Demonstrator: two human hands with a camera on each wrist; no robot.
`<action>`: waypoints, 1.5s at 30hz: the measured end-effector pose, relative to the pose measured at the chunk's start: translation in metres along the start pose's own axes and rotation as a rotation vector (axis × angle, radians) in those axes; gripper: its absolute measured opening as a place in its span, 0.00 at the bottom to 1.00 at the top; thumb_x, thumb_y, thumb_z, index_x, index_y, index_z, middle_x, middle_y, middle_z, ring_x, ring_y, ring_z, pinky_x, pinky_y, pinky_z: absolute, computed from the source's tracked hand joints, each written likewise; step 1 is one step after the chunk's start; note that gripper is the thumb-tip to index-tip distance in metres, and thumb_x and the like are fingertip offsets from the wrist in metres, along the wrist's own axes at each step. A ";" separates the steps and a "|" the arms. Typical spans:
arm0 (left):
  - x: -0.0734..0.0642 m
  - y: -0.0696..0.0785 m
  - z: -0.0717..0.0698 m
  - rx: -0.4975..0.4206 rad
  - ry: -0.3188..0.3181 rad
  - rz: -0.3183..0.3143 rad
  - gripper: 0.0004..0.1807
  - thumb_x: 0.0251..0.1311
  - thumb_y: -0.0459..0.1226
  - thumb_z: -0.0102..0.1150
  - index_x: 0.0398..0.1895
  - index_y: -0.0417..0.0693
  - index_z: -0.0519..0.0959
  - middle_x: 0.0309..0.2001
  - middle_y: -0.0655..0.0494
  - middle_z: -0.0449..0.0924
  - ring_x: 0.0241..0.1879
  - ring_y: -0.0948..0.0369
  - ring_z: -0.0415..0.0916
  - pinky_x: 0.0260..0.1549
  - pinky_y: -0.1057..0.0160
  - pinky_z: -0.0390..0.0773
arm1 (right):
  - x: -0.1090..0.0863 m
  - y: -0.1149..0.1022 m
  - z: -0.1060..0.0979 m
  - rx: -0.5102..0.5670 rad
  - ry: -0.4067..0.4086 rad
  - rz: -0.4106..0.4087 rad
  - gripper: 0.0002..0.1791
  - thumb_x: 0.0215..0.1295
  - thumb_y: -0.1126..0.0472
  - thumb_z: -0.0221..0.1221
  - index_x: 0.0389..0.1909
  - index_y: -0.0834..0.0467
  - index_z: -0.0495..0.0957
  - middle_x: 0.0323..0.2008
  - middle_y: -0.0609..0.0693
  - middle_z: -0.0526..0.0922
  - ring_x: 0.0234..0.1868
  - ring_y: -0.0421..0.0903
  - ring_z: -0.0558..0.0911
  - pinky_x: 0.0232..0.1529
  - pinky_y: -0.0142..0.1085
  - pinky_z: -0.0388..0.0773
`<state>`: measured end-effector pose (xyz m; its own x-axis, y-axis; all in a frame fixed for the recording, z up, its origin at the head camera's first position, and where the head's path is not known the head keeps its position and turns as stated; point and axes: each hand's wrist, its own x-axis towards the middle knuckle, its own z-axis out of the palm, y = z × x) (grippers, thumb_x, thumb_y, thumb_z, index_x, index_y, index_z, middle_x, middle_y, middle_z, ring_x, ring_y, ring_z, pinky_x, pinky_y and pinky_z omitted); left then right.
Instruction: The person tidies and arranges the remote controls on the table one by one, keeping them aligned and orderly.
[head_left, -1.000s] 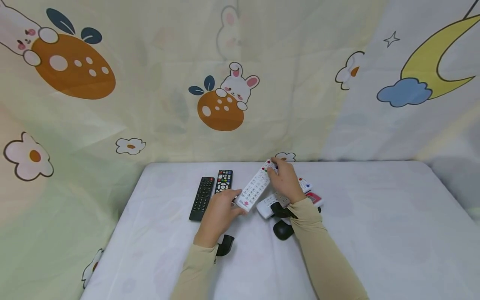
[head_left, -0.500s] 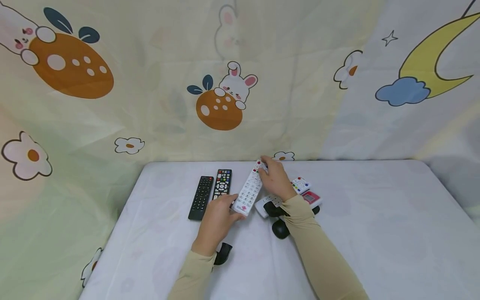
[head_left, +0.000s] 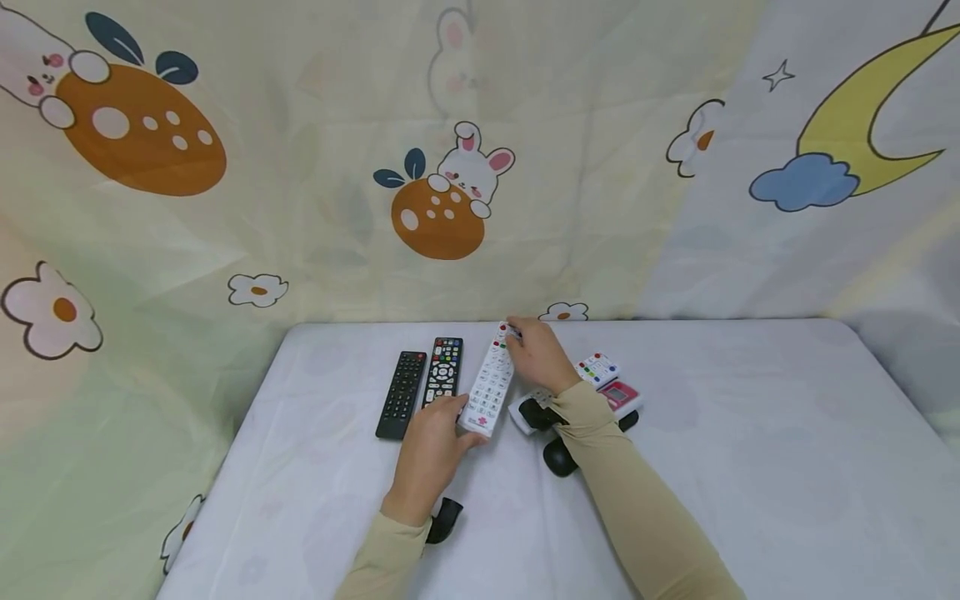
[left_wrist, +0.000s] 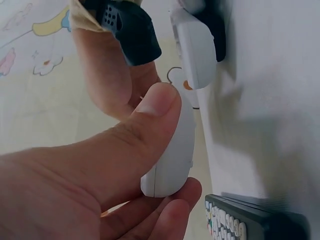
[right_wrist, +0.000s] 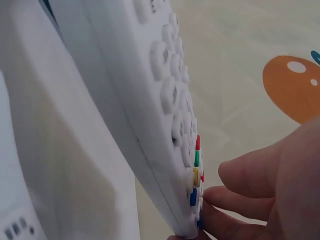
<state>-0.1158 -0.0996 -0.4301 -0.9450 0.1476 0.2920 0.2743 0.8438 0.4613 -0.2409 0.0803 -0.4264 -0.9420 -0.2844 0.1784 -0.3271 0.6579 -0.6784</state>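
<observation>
The surface (head_left: 750, 467) wears a pale white cover. Two black remotes lie on it side by side near the far edge: a plain one (head_left: 402, 395) to the left and one with coloured buttons (head_left: 444, 372) just beside it. To their right sit a white remote (head_left: 597, 369) and a small pink device (head_left: 619, 395), close together.
</observation>
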 end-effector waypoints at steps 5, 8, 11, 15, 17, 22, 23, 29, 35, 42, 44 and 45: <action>-0.004 0.001 0.002 0.004 0.021 -0.012 0.33 0.38 0.39 0.83 0.50 0.32 0.83 0.44 0.43 0.85 0.42 0.52 0.83 0.42 0.55 0.82 | 0.006 -0.003 0.005 -0.027 -0.034 -0.002 0.23 0.75 0.65 0.49 0.65 0.74 0.70 0.63 0.70 0.74 0.68 0.64 0.69 0.70 0.52 0.62; -0.006 0.001 0.004 0.008 0.039 -0.017 0.33 0.38 0.39 0.83 0.50 0.31 0.83 0.44 0.43 0.85 0.43 0.51 0.83 0.42 0.54 0.82 | 0.009 -0.006 0.008 -0.041 -0.052 0.012 0.23 0.75 0.64 0.48 0.65 0.73 0.70 0.63 0.69 0.74 0.68 0.62 0.69 0.70 0.52 0.62; -0.007 0.001 0.006 0.008 0.058 -0.029 0.33 0.37 0.38 0.83 0.49 0.31 0.83 0.43 0.42 0.85 0.42 0.51 0.83 0.42 0.54 0.82 | 0.012 -0.010 0.011 -0.048 -0.063 0.029 0.23 0.75 0.64 0.48 0.65 0.72 0.70 0.63 0.68 0.74 0.68 0.61 0.69 0.69 0.51 0.63; -0.009 0.002 0.009 -0.003 0.076 -0.049 0.33 0.37 0.38 0.84 0.49 0.31 0.83 0.43 0.42 0.85 0.42 0.51 0.84 0.40 0.55 0.83 | 0.017 -0.013 0.015 -0.049 -0.078 0.039 0.23 0.76 0.64 0.49 0.65 0.72 0.70 0.63 0.68 0.74 0.68 0.60 0.70 0.69 0.51 0.64; -0.010 0.002 0.010 -0.004 0.086 -0.054 0.33 0.37 0.38 0.84 0.49 0.30 0.83 0.43 0.41 0.84 0.41 0.50 0.83 0.40 0.54 0.82 | 0.019 -0.014 0.017 -0.052 -0.085 0.036 0.23 0.75 0.64 0.49 0.65 0.72 0.71 0.63 0.68 0.74 0.68 0.60 0.70 0.69 0.50 0.64; -0.012 0.002 0.014 0.006 0.099 -0.054 0.32 0.37 0.38 0.83 0.47 0.29 0.83 0.40 0.42 0.84 0.38 0.50 0.83 0.37 0.54 0.81 | 0.023 -0.012 0.023 -0.082 -0.098 0.000 0.22 0.74 0.65 0.49 0.63 0.73 0.72 0.61 0.69 0.75 0.67 0.62 0.71 0.69 0.51 0.64; -0.012 0.002 0.014 0.008 0.099 -0.054 0.32 0.37 0.37 0.83 0.47 0.29 0.83 0.39 0.42 0.84 0.37 0.51 0.82 0.36 0.54 0.81 | 0.023 -0.012 0.025 -0.091 -0.101 -0.005 0.22 0.74 0.65 0.49 0.63 0.73 0.72 0.61 0.68 0.76 0.67 0.62 0.71 0.69 0.51 0.64; -0.014 0.004 0.016 0.040 0.084 -0.067 0.31 0.38 0.38 0.83 0.46 0.29 0.83 0.35 0.44 0.82 0.32 0.51 0.82 0.30 0.55 0.81 | 0.027 -0.014 0.032 -0.134 -0.137 0.015 0.21 0.75 0.65 0.48 0.63 0.71 0.73 0.62 0.66 0.76 0.68 0.62 0.70 0.70 0.50 0.63; -0.015 0.006 0.018 0.104 0.074 -0.064 0.32 0.38 0.39 0.83 0.46 0.27 0.82 0.37 0.41 0.83 0.34 0.50 0.83 0.32 0.54 0.82 | 0.028 -0.016 0.038 -0.131 -0.163 0.041 0.21 0.76 0.65 0.47 0.65 0.70 0.72 0.63 0.65 0.76 0.68 0.60 0.70 0.70 0.50 0.64; -0.016 0.007 0.023 0.147 0.070 -0.050 0.31 0.37 0.39 0.83 0.44 0.28 0.83 0.31 0.45 0.82 0.28 0.52 0.82 0.26 0.56 0.81 | 0.029 -0.015 0.041 -0.166 -0.195 0.028 0.22 0.76 0.65 0.46 0.65 0.70 0.72 0.62 0.65 0.77 0.66 0.60 0.73 0.68 0.49 0.66; -0.016 0.007 0.024 0.157 0.066 -0.049 0.29 0.37 0.40 0.83 0.42 0.30 0.83 0.29 0.47 0.81 0.26 0.52 0.82 0.24 0.56 0.80 | 0.029 -0.015 0.042 -0.177 -0.204 0.024 0.22 0.76 0.65 0.46 0.64 0.70 0.72 0.61 0.65 0.77 0.66 0.60 0.73 0.68 0.49 0.66; -0.015 0.007 0.025 0.164 0.066 -0.046 0.28 0.37 0.40 0.83 0.41 0.31 0.84 0.28 0.47 0.80 0.25 0.52 0.82 0.23 0.56 0.80 | 0.028 -0.015 0.041 -0.181 -0.209 0.022 0.22 0.75 0.65 0.46 0.64 0.71 0.72 0.61 0.65 0.77 0.66 0.60 0.73 0.68 0.49 0.66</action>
<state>-0.1036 -0.0831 -0.4520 -0.9406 0.0776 0.3305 0.1934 0.9225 0.3339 -0.2595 0.0333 -0.4405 -0.9191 -0.3940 0.0015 -0.3328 0.7742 -0.5384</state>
